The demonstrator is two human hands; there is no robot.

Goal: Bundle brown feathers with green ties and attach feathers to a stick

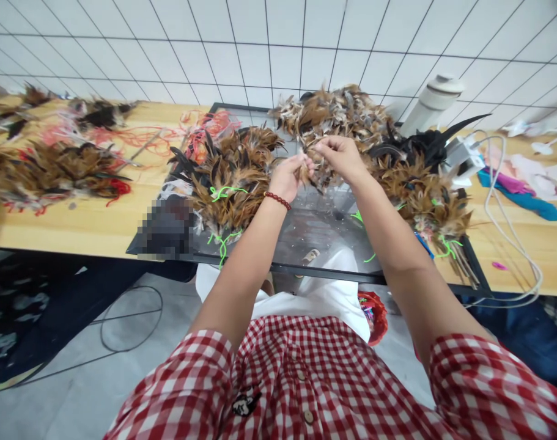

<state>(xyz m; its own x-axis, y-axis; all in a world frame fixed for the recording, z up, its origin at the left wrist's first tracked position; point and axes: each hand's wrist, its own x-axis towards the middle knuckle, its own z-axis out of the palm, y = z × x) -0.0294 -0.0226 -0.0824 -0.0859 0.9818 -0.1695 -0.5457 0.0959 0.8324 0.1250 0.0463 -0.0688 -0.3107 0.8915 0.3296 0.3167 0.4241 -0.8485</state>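
Observation:
My left hand (291,176), with a dark red bead bracelet at its wrist, is closed around a small bunch of brown feathers (306,178). Close beside it, my right hand (341,156) has its thumb and fingers pinched together at the near edge of a feather pile (337,116); what it pinches is too small to make out. Both hands are over a dark glass-topped tray (306,235). To the left lie brown feather bundles (232,177) tied with bright green string. More brown bundles (420,189) lie beside my right forearm, with long black feathers behind them.
Feather bunches (53,171) and tangled red threads (154,137) cover the wooden table's left part. A white bottle (431,104) stands at the back right, near a white charger (464,159) with its cable. Coloured cloth pieces (526,189) lie far right. A red bag (374,318) sits below the table.

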